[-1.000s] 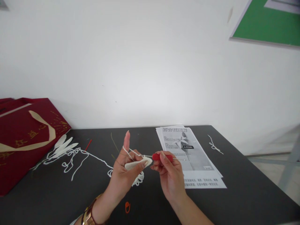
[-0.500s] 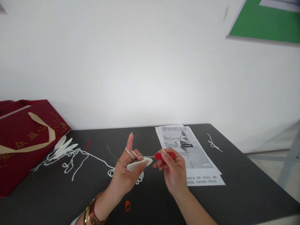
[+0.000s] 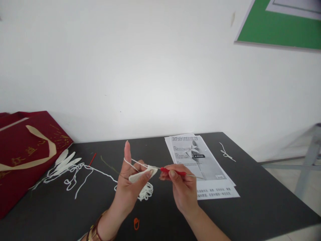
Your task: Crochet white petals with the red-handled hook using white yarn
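Yarn [image 3: 131, 165], white and thin, passes around the raised index finger of the left hand [image 3: 128, 187] and runs down to a small white crocheted piece [image 3: 135, 177], which that hand pinches between its thumb and the fingers behind, up over the black table [image 3: 160, 214]. The right hand [image 3: 184, 192] grips a crochet hook [image 3: 181, 173] by its red handle, the slim shaft pointing left to the top edge of the piece; from here I can't tell whether a loop sits on the tip. The hook's other end sticks out past the right hand, in front of some printed sheets [image 3: 209, 170] showing a flower. Behind the left hand lies a loose heap of white cord [image 3: 146, 192], and nearer me on the table there's an orange clip [image 3: 136, 223]. Over to the left, several white petal-shaped pieces [image 3: 65, 163] lie beside a dark red bag [image 3: 27, 150], with tangled strands [image 3: 79, 166] trailing about them and a thin red stick [image 3: 92, 159] just by the strands. A little white bow of string [image 3: 226, 154] lies to the right of the sheets, and a green-and-white board [image 3: 278, 30] hangs on the wall [image 3: 160, 73].
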`<action>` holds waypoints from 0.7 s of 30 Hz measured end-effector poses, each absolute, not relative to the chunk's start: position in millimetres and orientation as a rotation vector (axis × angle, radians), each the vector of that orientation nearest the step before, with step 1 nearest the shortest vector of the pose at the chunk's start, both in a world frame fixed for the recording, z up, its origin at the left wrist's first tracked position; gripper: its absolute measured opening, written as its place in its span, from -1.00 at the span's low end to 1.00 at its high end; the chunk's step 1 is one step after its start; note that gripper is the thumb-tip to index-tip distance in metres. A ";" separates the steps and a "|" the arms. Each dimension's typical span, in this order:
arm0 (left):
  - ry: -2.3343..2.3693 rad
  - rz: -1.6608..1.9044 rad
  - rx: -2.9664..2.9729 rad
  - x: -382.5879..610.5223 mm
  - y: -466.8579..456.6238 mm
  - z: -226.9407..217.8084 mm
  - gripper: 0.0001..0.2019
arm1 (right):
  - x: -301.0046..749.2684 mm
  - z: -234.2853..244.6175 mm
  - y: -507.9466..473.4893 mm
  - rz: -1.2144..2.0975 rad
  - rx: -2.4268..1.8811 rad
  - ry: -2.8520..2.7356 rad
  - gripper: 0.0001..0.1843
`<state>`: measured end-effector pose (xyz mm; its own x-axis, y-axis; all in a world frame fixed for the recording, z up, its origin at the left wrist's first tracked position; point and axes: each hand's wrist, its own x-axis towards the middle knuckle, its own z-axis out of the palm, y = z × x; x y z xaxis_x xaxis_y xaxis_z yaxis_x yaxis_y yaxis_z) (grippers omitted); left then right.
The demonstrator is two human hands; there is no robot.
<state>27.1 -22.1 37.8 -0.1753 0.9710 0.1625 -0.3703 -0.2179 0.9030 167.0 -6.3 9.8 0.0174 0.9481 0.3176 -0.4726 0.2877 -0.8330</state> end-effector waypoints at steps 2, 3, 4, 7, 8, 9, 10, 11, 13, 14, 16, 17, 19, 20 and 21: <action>0.889 1.636 0.946 28.0 -22.7 39.6 0.00 | 166.0 9.0 -8.2 1.137 -0.614 -1.104 -0.89; 0.895 1.646 0.954 28.6 -22.8 39.8 0.01 | 165.8 8.6 -8.7 1.093 -0.632 -1.144 -0.88; 0.906 1.652 0.972 29.1 -22.7 39.8 0.02 | 165.8 8.2 -8.7 1.058 -0.653 -1.166 -0.88; 0.923 1.656 1.017 29.7 -22.2 38.9 0.06 | 166.1 7.2 -7.3 1.062 -0.683 -1.130 -0.87; 0.919 1.657 1.022 29.5 -22.1 38.5 0.07 | 165.9 7.3 -6.7 1.081 -0.679 -1.127 -0.87; 0.913 1.655 1.027 29.4 -22.3 38.0 0.08 | 165.5 7.8 -6.3 1.092 -0.670 -1.145 -0.86; 0.908 1.645 1.034 29.3 -22.7 37.3 0.08 | 165.0 8.6 -6.0 1.093 -0.675 -1.211 -0.85; 0.902 1.627 1.041 29.5 -23.3 36.3 0.07 | 164.2 9.7 -6.0 1.075 -0.672 -1.271 -0.84; 0.892 1.579 1.033 30.5 -25.2 33.8 0.06 | 162.6 12.1 -6.2 1.052 -0.682 -1.370 -0.82; 0.890 1.559 1.017 31.3 -26.2 32.5 0.06 | 161.7 12.9 -6.1 1.056 -0.685 -1.380 -0.81; 0.887 1.529 0.986 32.5 -27.8 30.2 0.04 | 160.3 13.3 -5.4 1.103 -0.688 -1.338 -0.83; 0.879 1.512 0.983 32.6 -28.1 29.4 0.03 | 159.7 12.9 -4.8 1.134 -0.680 -1.293 -0.85; 0.848 1.466 0.987 31.6 -27.6 28.5 -0.04 | 158.5 11.4 -3.5 1.193 -0.651 -1.214 -0.86; 0.840 1.461 0.969 30.7 -26.9 28.2 -0.10 | 158.0 10.6 -3.0 1.217 -0.635 -1.188 -0.86; 0.843 1.474 0.935 29.9 -26.1 27.8 -0.17 | 157.5 9.8 -2.7 1.235 -0.621 -1.174 -0.86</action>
